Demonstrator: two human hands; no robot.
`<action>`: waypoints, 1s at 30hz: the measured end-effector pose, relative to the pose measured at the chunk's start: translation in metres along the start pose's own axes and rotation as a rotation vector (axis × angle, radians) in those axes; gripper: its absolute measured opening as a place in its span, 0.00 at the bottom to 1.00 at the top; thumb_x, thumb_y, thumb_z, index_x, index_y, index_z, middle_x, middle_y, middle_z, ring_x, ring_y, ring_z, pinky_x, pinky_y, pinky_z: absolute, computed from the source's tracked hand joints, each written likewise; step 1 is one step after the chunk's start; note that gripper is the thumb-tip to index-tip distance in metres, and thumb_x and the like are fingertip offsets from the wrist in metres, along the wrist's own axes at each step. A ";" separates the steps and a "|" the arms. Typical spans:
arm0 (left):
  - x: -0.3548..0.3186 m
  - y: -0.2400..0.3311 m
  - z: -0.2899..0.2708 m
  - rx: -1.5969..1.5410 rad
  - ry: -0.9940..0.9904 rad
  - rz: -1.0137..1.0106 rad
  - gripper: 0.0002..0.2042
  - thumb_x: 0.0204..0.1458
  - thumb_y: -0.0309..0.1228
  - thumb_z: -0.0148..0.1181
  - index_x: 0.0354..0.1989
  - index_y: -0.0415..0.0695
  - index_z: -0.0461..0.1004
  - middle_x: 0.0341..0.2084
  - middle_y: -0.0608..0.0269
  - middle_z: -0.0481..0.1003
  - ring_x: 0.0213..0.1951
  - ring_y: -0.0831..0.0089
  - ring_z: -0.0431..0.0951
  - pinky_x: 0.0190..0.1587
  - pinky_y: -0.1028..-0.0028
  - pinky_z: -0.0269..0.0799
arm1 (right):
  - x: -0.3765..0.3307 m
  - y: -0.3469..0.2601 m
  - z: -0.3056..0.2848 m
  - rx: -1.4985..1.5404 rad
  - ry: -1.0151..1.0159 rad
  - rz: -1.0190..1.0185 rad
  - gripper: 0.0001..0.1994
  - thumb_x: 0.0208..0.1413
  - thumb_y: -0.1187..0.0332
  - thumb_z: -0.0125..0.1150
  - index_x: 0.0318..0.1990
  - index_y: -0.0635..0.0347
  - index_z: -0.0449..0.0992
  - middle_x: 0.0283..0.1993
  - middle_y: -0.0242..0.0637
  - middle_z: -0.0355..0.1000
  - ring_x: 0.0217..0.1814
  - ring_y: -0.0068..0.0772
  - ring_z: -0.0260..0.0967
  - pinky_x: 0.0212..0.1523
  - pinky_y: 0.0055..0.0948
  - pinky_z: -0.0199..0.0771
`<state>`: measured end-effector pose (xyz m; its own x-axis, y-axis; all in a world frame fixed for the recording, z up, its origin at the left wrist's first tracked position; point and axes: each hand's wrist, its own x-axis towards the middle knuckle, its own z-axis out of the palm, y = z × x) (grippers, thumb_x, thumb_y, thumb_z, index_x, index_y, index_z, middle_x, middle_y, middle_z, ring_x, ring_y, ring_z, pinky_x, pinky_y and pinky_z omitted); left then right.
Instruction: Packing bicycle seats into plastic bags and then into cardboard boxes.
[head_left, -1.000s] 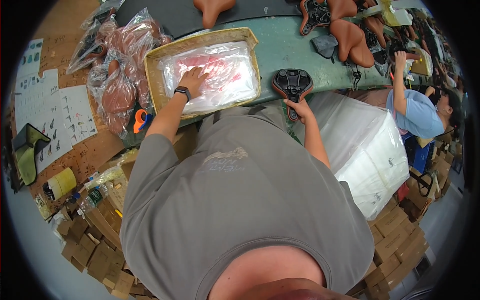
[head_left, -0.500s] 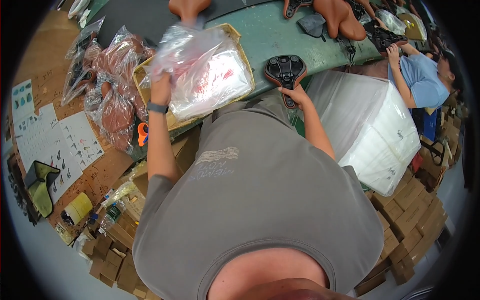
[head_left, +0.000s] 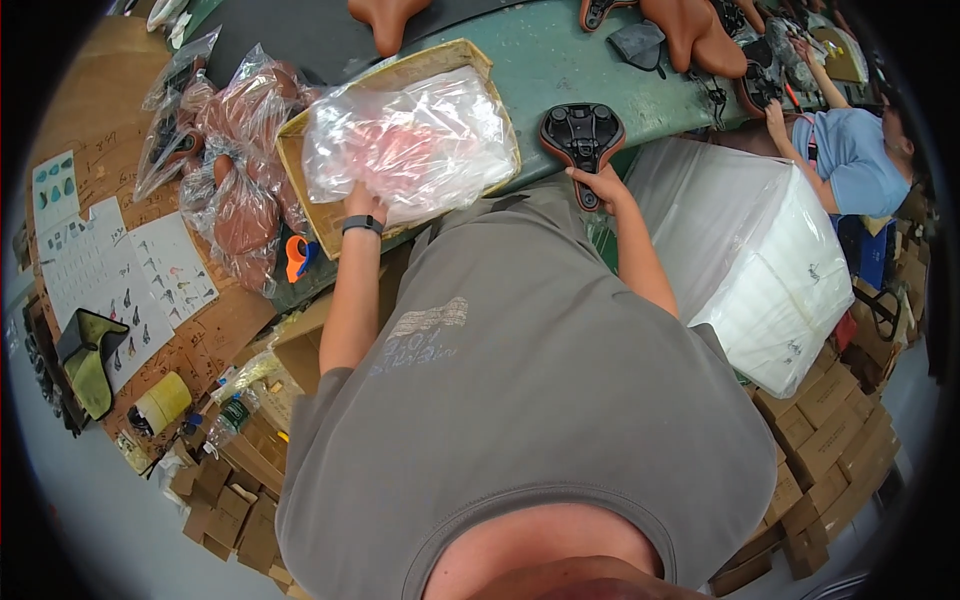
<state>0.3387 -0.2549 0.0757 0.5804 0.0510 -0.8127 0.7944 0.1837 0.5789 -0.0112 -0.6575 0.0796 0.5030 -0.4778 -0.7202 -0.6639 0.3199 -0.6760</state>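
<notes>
My left hand (head_left: 362, 203) grips a clear plastic bag (head_left: 410, 145) and holds it up over a shallow cardboard tray (head_left: 300, 160) on the green bench. A dark wristband sits on that wrist. My right hand (head_left: 596, 186) holds the narrow nose of a bicycle saddle (head_left: 582, 132) that lies upside down on the bench, black underside up with a brown rim.
Bagged brown saddles (head_left: 240, 180) pile up left of the tray. More brown saddles (head_left: 690, 35) lie at the bench's far side. A large white plastic-wrapped bale (head_left: 760, 250) stands to my right, with a person in a blue shirt (head_left: 850, 160) behind it. Cardboard boxes (head_left: 830, 470) are stacked on the floor.
My left hand went from pressing flat on the bags in the tray to lifting one clear bag up. My right hand stayed on the upturned saddle.
</notes>
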 end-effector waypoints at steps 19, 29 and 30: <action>-0.025 -0.112 0.148 1.318 -0.188 1.328 0.28 0.51 0.41 0.80 0.59 0.46 0.80 0.57 0.54 0.77 0.61 0.50 0.75 0.63 0.54 0.72 | -0.003 0.007 -0.003 0.072 0.016 0.046 0.23 0.58 0.60 0.84 0.56 0.56 0.81 0.44 0.27 0.80 0.42 0.22 0.76 0.42 0.31 0.78; -0.011 -0.097 0.144 1.268 -0.395 1.158 0.11 0.62 0.40 0.71 0.40 0.47 0.91 0.39 0.54 0.85 0.45 0.50 0.83 0.49 0.55 0.79 | -0.035 -0.033 -0.001 0.404 -0.072 0.251 0.26 0.64 0.53 0.78 0.58 0.60 0.75 0.39 0.44 0.81 0.33 0.36 0.81 0.32 0.34 0.85; -0.024 -0.086 0.139 1.255 -0.399 1.109 0.11 0.62 0.39 0.71 0.42 0.47 0.92 0.39 0.54 0.86 0.45 0.51 0.84 0.48 0.56 0.80 | -0.042 -0.034 -0.003 0.400 -0.070 0.252 0.26 0.64 0.53 0.78 0.58 0.60 0.75 0.39 0.44 0.81 0.33 0.36 0.81 0.32 0.34 0.85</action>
<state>0.2816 -0.4088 0.0545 0.7564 -0.6506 -0.0675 -0.4547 -0.5973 0.6607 -0.0113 -0.6504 0.1335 0.3991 -0.2931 -0.8688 -0.5115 0.7152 -0.4763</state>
